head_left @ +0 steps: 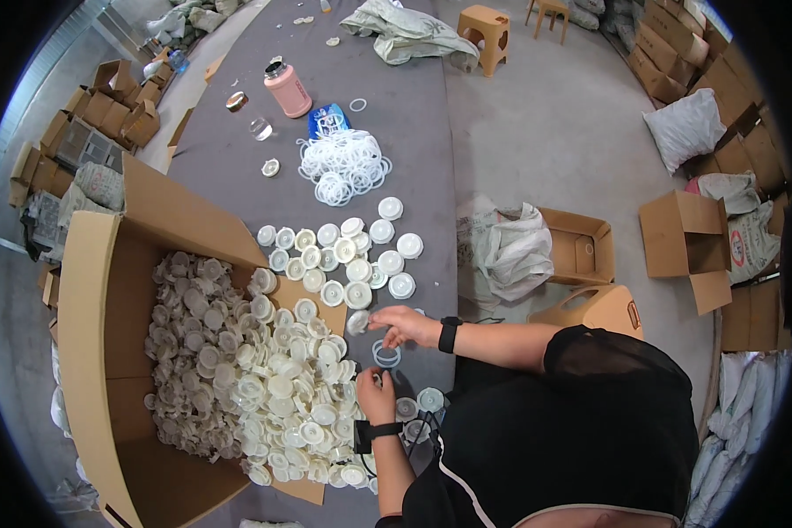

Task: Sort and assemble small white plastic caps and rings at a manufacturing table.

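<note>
My right hand [407, 326] reaches across from the right with its fingertips pinched on a white plastic cap [357, 322]. Below it, my left hand [376, 396] has its fingers curled in. Whatever they hold, if anything, is hidden. A few white rings [385, 355] lie on the table between both hands. Beside my left hand, a large heap of white caps [282, 387] spills out of a tipped cardboard box [92, 352]. Several more caps [358, 294] are spread beyond my right hand. Others [430, 399] lie close to my body.
A pile of white rings [343, 163] lies farther up the grey-covered table [211, 141], near a blue packet [328, 120]. A pink bottle [288, 88] and a small clear cup [260, 128] stand beyond. On the floor at right are a stool [590, 308] and an open carton [581, 242].
</note>
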`<action>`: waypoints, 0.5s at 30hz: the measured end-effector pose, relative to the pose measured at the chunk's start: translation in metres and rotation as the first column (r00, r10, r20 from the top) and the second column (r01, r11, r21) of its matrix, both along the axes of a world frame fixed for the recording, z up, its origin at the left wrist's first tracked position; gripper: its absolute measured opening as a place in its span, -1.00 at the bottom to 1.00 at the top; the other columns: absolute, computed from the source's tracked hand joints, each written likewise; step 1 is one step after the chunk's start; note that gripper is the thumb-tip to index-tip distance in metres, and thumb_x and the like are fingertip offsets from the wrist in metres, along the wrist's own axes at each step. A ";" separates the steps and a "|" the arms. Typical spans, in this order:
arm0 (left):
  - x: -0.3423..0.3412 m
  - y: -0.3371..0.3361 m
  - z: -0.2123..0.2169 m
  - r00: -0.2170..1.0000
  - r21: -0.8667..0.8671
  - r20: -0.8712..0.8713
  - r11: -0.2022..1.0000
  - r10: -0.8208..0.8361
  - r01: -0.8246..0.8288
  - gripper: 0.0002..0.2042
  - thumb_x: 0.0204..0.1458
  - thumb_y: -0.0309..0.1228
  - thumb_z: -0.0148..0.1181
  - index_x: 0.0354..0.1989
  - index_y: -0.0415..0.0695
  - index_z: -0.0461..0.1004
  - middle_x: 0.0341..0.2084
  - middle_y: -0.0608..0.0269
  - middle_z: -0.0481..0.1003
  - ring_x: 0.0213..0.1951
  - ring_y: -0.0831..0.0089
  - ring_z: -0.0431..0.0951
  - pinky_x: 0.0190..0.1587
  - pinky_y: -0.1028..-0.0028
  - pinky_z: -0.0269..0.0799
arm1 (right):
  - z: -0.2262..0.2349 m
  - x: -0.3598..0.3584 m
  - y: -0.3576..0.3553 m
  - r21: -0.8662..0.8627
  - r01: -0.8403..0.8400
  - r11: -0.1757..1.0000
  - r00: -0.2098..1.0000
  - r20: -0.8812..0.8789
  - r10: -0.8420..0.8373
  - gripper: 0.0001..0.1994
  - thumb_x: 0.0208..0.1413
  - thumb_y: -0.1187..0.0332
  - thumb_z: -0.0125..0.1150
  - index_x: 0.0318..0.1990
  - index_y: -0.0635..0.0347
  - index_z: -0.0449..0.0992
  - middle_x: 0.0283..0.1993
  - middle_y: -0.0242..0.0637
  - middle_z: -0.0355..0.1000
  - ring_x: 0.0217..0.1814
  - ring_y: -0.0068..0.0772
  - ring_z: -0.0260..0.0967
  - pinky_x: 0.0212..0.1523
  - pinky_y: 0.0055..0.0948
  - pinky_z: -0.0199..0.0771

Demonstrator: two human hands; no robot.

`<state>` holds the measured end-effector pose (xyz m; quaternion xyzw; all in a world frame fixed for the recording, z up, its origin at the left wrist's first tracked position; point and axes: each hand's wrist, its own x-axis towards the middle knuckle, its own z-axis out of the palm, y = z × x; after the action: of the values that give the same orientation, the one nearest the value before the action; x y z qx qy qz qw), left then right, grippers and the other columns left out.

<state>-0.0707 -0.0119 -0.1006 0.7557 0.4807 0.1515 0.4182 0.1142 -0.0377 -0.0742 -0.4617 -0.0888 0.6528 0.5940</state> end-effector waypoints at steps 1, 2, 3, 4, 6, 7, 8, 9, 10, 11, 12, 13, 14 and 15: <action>0.004 0.005 0.000 0.990 0.060 -0.120 0.994 -0.079 0.087 -0.79 -0.23 -0.47 0.12 -0.39 -0.28 0.34 -0.38 0.04 0.37 -0.37 0.23 0.39 -0.29 0.36 0.29 | -0.006 0.000 0.000 -0.005 0.000 1.000 1.000 -0.008 0.000 -0.60 0.02 0.15 -0.05 -0.10 0.30 0.28 -0.15 -0.21 0.31 -0.47 -0.47 0.36 -0.54 -0.64 0.33; 0.009 0.011 0.000 0.959 0.111 -0.242 0.978 -0.148 0.179 -0.75 -0.26 -0.47 0.13 -0.35 -0.28 0.34 -0.29 -0.04 0.35 -0.27 0.14 0.37 -0.21 0.30 0.27 | -0.011 0.000 0.001 -0.025 -0.030 0.999 0.999 0.036 0.030 -0.60 0.01 0.15 -0.05 -0.11 0.30 0.28 -0.16 -0.21 0.31 -0.46 -0.48 0.36 -0.54 -0.64 0.34; 0.015 0.014 -0.002 0.957 0.109 -0.248 0.978 -0.148 0.179 -0.75 -0.26 -0.47 0.13 -0.35 -0.28 0.34 -0.29 -0.04 0.35 -0.27 0.14 0.37 -0.21 0.30 0.27 | -0.016 0.000 0.001 -0.045 -0.059 0.997 0.995 0.079 0.062 -0.60 0.01 0.16 -0.04 -0.11 0.29 0.29 -0.16 -0.21 0.32 -0.46 -0.49 0.36 -0.53 -0.63 0.34; 0.021 0.016 -0.006 0.950 0.269 -0.289 0.942 -0.118 0.199 -0.71 -0.27 -0.47 0.13 -0.31 -0.28 0.32 -0.23 -0.07 0.31 -0.19 0.10 0.31 -0.14 0.26 0.21 | -0.021 0.000 -0.004 -0.098 -0.107 0.989 0.993 0.043 0.112 -0.63 -0.01 0.17 -0.03 -0.14 0.27 0.31 -0.21 -0.24 0.34 -0.47 -0.51 0.35 -0.52 -0.64 0.34; 0.034 0.028 -0.001 0.906 0.394 -0.419 0.888 -0.056 0.237 -0.56 -0.28 -0.43 0.15 -0.15 -0.25 0.25 -0.08 -0.15 0.18 -0.03 -0.01 0.18 0.00 0.19 0.09 | -0.031 -0.003 -0.013 -0.153 -0.168 0.974 0.984 0.040 0.176 -0.64 -0.02 0.17 -0.03 -0.16 0.26 0.33 -0.24 -0.25 0.35 -0.48 -0.51 0.35 -0.52 -0.64 0.33; 0.038 0.037 -0.002 0.903 0.390 -0.427 0.890 -0.051 0.235 -0.56 -0.28 -0.43 0.15 -0.15 -0.25 0.25 -0.08 -0.15 0.18 -0.03 -0.01 0.18 0.00 0.19 0.09 | -0.036 -0.005 -0.017 -0.207 -0.227 0.952 0.969 0.044 0.241 -0.66 -0.02 0.17 -0.02 -0.19 0.25 0.35 -0.27 -0.27 0.36 -0.49 -0.52 0.34 -0.52 -0.65 0.33; 0.038 0.045 -0.004 0.864 0.457 -0.502 0.859 0.036 0.229 -0.53 -0.30 -0.41 0.16 -0.12 -0.24 0.22 -0.09 -0.15 0.19 -0.04 0.00 0.19 -0.02 0.18 0.10 | -0.039 -0.010 -0.021 -0.234 -0.226 0.946 0.969 0.049 0.244 -0.69 -0.03 0.18 -0.02 -0.24 0.23 0.37 -0.31 -0.29 0.38 -0.50 -0.54 0.34 -0.53 -0.65 0.33; 0.035 0.054 -0.006 0.816 0.521 -0.564 0.822 0.127 0.232 -0.49 -0.31 -0.39 0.17 -0.09 -0.23 0.19 -0.10 -0.15 0.19 -0.05 0.01 0.21 -0.03 0.18 0.11 | -0.042 -0.013 -0.025 -0.236 -0.237 0.942 0.967 0.040 0.253 -0.69 -0.03 0.18 -0.02 -0.24 0.23 0.37 -0.31 -0.29 0.38 -0.50 -0.54 0.34 -0.53 -0.65 0.33; 0.029 0.067 -0.014 0.770 0.397 -0.629 0.895 0.105 0.203 -0.44 -0.32 -0.36 0.18 -0.05 -0.17 0.15 -0.12 -0.13 0.20 -0.10 0.04 0.25 -0.07 0.16 0.14 | -0.045 -0.017 -0.028 -0.244 -0.236 0.941 0.970 0.001 0.243 -0.70 -0.04 0.20 -0.02 -0.26 0.26 0.37 -0.34 -0.28 0.36 -0.53 -0.53 0.33 -0.56 -0.64 0.32; 0.032 0.074 -0.012 0.732 0.333 -0.671 0.930 0.117 0.156 -0.46 -0.31 -0.38 0.17 -0.06 -0.12 0.16 -0.15 -0.10 0.23 -0.17 0.06 0.29 -0.12 0.19 0.18 | -0.047 -0.017 -0.028 -0.253 -0.226 0.941 0.974 -0.033 0.226 -0.70 -0.04 0.21 -0.02 -0.28 0.28 0.36 -0.36 -0.27 0.35 -0.55 -0.53 0.33 -0.59 -0.64 0.32; 0.028 0.080 -0.015 0.754 0.338 -0.645 0.931 0.123 0.136 -0.50 -0.31 -0.41 0.15 -0.09 -0.11 0.18 -0.18 -0.07 0.24 -0.20 0.06 0.31 -0.14 0.21 0.20 | -0.049 -0.017 -0.027 -0.258 -0.230 0.938 0.973 -0.037 0.228 -0.70 -0.04 0.21 -0.02 -0.28 0.28 0.36 -0.36 -0.27 0.35 -0.55 -0.53 0.33 -0.59 -0.64 0.32; 0.023 0.084 -0.019 0.776 0.342 -0.617 0.933 0.130 0.115 -0.53 -0.30 -0.45 0.14 -0.11 -0.09 0.20 -0.20 -0.04 0.25 -0.23 0.06 0.32 -0.16 0.23 0.22 | -0.052 -0.019 -0.025 -0.248 -0.249 0.936 0.968 -0.061 0.241 -0.70 -0.04 0.20 -0.01 -0.27 0.27 0.36 -0.37 -0.29 0.35 -0.54 -0.53 0.33 -0.59 -0.64 0.32; 0.024 0.085 -0.016 0.775 0.334 -0.620 0.935 0.121 0.121 -0.53 -0.30 -0.45 0.14 -0.11 -0.09 0.20 -0.20 -0.04 0.25 -0.23 0.06 0.32 -0.16 0.23 0.22 | -0.052 -0.018 -0.024 -0.240 -0.259 0.936 0.966 -0.085 0.245 -0.70 -0.04 0.20 -0.01 -0.27 0.27 0.36 -0.37 -0.30 0.35 -0.54 -0.54 0.33 -0.59 -0.64 0.32; 0.024 0.085 -0.013 0.816 0.344 -0.567 0.932 0.109 0.115 -0.59 -0.30 -0.48 0.12 -0.17 -0.12 0.22 -0.26 -0.01 0.27 -0.24 0.06 0.33 -0.21 0.23 0.25 | -0.053 -0.017 -0.021 -0.248 -0.255 0.935 0.967 -0.089 0.240 -0.70 -0.04 0.20 -0.01 -0.27 0.27 0.36 -0.37 -0.30 0.35 -0.54 -0.54 0.33 -0.59 -0.64 0.32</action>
<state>-0.0470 0.0728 -0.1135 0.8303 0.5472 0.0007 0.1059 0.0971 -0.0591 -0.1270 -0.5012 -0.0436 0.7412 0.4445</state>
